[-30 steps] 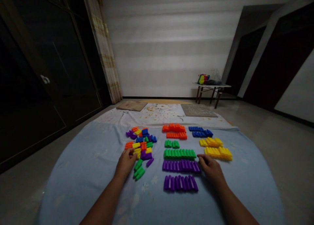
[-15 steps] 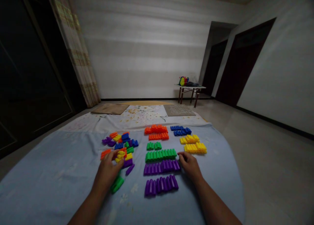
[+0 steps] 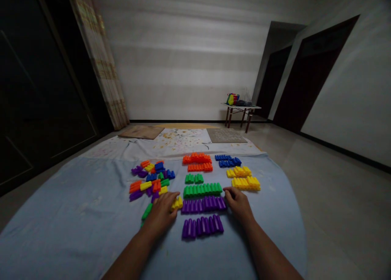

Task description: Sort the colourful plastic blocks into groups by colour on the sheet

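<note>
My left hand (image 3: pixel 163 210) is closed on a yellow piece (image 3: pixel 177 203), just left of the purple rows. Fingers curled together, my right hand (image 3: pixel 237 200) rests at the right end of the green row (image 3: pixel 203 189); whether anything small is between its fingertips is hidden. Purple pieces (image 3: pixel 203 227) lie in rows nearest me. Beyond the green ones are orange rows (image 3: pixel 197 158), with blue pieces (image 3: pixel 229 162) and yellow pieces (image 3: pixel 246 183) at the right. A mixed-colour pile (image 3: pixel 154 185) lies beyond my left hand, and green pieces beside that hand are partly covered.
A pale blue cloth (image 3: pixel 91 215) covers the round table. At its far side lie a brown mat (image 3: pixel 142 132) and a grey mat (image 3: pixel 227 135). A small table (image 3: pixel 241 106) holding a colourful bag (image 3: pixel 232 99) stands by the far wall.
My left hand has moved right, away from the mixed pile, with a yellow piece in its fingers. My right hand has stayed beside the green row. The view has shifted slightly.
</note>
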Motion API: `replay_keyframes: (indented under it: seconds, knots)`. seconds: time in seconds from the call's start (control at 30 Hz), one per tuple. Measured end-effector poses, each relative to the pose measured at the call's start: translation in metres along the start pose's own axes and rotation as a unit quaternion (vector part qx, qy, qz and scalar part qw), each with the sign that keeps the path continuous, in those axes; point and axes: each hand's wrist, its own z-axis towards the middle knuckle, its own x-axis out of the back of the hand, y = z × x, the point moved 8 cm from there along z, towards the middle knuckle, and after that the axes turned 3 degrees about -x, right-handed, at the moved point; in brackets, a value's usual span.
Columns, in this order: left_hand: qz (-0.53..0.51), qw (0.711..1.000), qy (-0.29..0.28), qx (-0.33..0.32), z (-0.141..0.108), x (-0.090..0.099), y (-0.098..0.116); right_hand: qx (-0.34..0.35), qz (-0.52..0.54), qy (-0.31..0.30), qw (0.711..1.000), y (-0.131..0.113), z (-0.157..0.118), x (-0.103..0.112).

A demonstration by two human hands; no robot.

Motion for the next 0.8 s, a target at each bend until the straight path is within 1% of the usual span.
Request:
replay_keyframes:
  seconds: [0.07, 0.2, 0.37, 0.47, 0.53, 0.57, 0.63, 0.7, 0.8]
  knots:
    - [0.012, 1.000, 0.002, -0.010, -0.002, -0.001, -0.001, 0.002, 0.000, 0.001, 1.000, 0.000, 0.000, 0.000]
    - [0.039, 0.999, 0.015, -0.018, -0.008, 0.003, 0.006, 0.005, 0.006, 0.007, 1.000, 0.001, 0.000, 0.000]
    - [0.056, 0.997, 0.051, 0.009, -0.013, 0.016, 0.008, 0.010, 0.005, 0.014, 1.000, 0.003, -0.001, 0.001]
    - [0.056, 0.995, 0.083, 0.001, -0.014, 0.023, 0.006, 0.035, -0.006, 0.040, 0.999, -0.007, -0.005, 0.008]
    - [0.060, 0.992, 0.113, -0.009, -0.015, 0.028, 0.003, 0.075, -0.016, 0.050, 0.996, -0.025, -0.009, 0.012]
    - [0.062, 0.990, 0.128, -0.016, -0.015, 0.030, 0.002, 0.104, -0.021, 0.047, 0.993, -0.038, -0.012, 0.011]
    - [0.066, 0.985, 0.157, -0.029, -0.016, 0.036, 0.002, 0.173, -0.031, 0.018, 0.984, -0.072, -0.021, 0.003]
    - [0.073, 0.979, 0.188, -0.037, -0.018, 0.043, 0.001, 0.235, -0.049, -0.037, 0.970, -0.108, -0.030, -0.015]
    - [0.095, 0.965, 0.241, -0.038, -0.021, 0.057, -0.002, 0.274, -0.097, -0.135, 0.947, -0.147, -0.040, -0.052]
